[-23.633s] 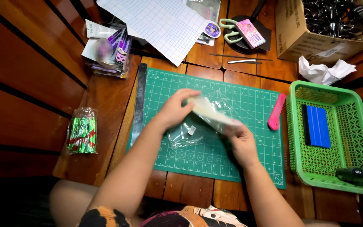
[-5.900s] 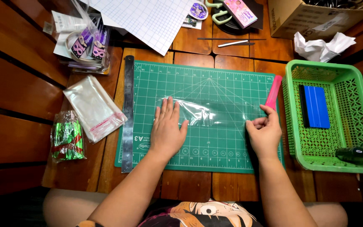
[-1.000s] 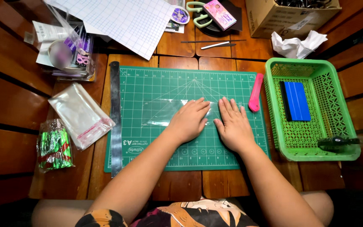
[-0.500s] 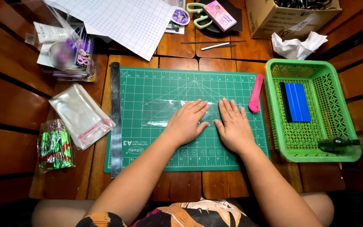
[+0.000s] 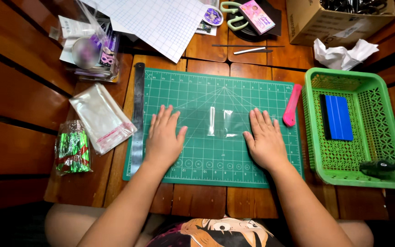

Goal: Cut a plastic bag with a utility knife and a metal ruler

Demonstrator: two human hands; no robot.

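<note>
A clear plastic sheet [image 5: 220, 122] lies flat on the green cutting mat [image 5: 216, 87]. My left hand [image 5: 163, 137] presses palm down on the mat at the sheet's left end, fingers spread. My right hand [image 5: 264, 139] presses flat at the sheet's right end. Both hands hold nothing. A pink utility knife [image 5: 292, 105] lies at the mat's right edge, just right of my right hand. A black metal ruler [image 5: 137, 114] lies along the mat's left edge.
A green basket [image 5: 389, 137] at the right holds a blue squeegee [image 5: 338, 117] and a black tool [image 5: 382, 167]. A stack of clear bags [image 5: 100, 116] and a green packet [image 5: 72, 147] lie left. Grid paper [image 5: 158, 23], scissors [image 5: 232, 13], a cardboard box [image 5: 325, 18] and crumpled tissue [image 5: 344, 52] sit behind.
My hands have slid apart along the clear sheet: the left hand moved left and the right hand moved right, leaving the sheet's middle uncovered.
</note>
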